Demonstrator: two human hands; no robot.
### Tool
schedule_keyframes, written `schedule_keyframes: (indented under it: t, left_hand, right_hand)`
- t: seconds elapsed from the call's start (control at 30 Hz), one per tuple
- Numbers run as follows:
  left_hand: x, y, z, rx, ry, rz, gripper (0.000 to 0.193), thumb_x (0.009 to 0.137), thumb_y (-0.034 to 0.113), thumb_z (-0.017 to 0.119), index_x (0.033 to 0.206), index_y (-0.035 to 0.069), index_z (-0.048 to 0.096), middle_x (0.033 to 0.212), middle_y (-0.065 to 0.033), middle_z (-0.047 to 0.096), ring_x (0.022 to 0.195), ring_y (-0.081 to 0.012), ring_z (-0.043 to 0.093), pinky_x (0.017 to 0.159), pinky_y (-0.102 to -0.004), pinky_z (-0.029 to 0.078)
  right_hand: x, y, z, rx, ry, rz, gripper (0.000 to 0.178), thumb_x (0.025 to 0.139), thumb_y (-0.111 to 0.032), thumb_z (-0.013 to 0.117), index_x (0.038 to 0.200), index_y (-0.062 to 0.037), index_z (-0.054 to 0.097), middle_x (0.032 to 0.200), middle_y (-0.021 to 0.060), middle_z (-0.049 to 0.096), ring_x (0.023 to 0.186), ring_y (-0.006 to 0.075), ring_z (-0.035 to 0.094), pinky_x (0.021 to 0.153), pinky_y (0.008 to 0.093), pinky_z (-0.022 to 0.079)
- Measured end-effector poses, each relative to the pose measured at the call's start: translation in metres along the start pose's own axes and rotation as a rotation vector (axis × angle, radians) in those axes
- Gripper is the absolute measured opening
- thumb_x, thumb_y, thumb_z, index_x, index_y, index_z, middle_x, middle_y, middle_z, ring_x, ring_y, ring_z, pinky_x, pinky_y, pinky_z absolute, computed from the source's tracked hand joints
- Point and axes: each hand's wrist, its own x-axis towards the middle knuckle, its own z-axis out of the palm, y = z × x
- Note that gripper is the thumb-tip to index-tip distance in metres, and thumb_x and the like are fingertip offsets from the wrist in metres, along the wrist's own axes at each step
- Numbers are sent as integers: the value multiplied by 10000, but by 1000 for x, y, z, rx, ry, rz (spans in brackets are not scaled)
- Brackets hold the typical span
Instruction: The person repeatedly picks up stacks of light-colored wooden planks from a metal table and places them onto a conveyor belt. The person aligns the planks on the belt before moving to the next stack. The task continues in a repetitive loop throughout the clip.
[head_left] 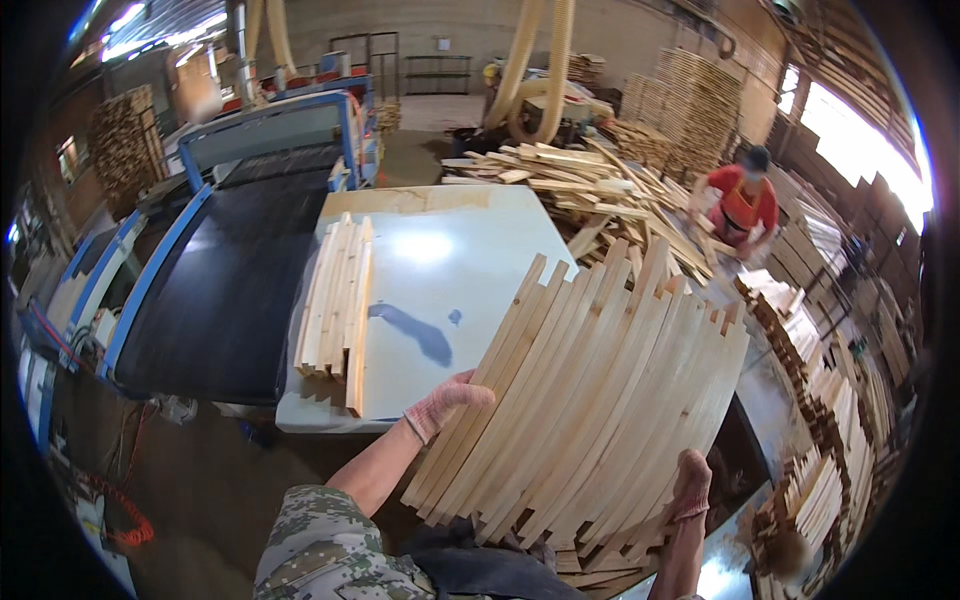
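Observation:
A wide row of pale wooden strips (590,400), pressed side by side with uneven ends, spans the space between my hands. My left hand (452,402), in a pinkish knit glove, grips its left edge with the thumb lying over the top. At the right edge my right hand (690,484), gloved alike, is closed against the strips; its fingers are mostly hidden beneath them. The row overlaps the right side of a white-topped table (440,270). A smaller bundle of wooden strips (335,300) lies on that table's left side, apart from my hands.
Left of the table runs a black conveyor belt (225,270) with a blue frame. A heap of loose boards (590,190) lies behind the table. Beyond it, at the right, a co-worker in red (740,205) bends over boards. Stacked strips (830,420) line the right side.

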Motion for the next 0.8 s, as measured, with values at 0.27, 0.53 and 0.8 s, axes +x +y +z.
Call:
schedule_keyframes:
  t: [0.27, 0.53, 0.8]
  left_hand:
    - [29, 27, -105, -64, 311, -34, 604, 823, 313, 853, 1336, 44, 681, 1193, -99, 730, 1066, -212, 707, 963, -394, 596]
    - [67, 24, -194, -254, 480, -143, 608, 874, 306, 814, 1384, 25, 637, 1225, -132, 729, 1081, -244, 719, 987, -416, 596]
    - [145, 86, -220, 450, 779, -114, 747, 969, 571, 672, 1423, -18, 601, 1326, -181, 692, 1157, -313, 698, 1000, -469, 573]
  right_hand:
    - [176, 46, 113, 121, -148, 367, 152, 853, -163, 762, 929, -31, 764, 952, 72, 774, 878, 234, 729, 881, 360, 588]
    - [275, 76, 239, -100, -303, 680, 194, 872, -182, 731, 949, -4, 748, 968, 80, 760, 866, 221, 723, 822, 349, 589]
    - [419, 134, 242, -182, -325, 507, 228, 877, -164, 792, 1018, 13, 761, 1016, 119, 783, 999, 240, 756, 1025, 394, 603]
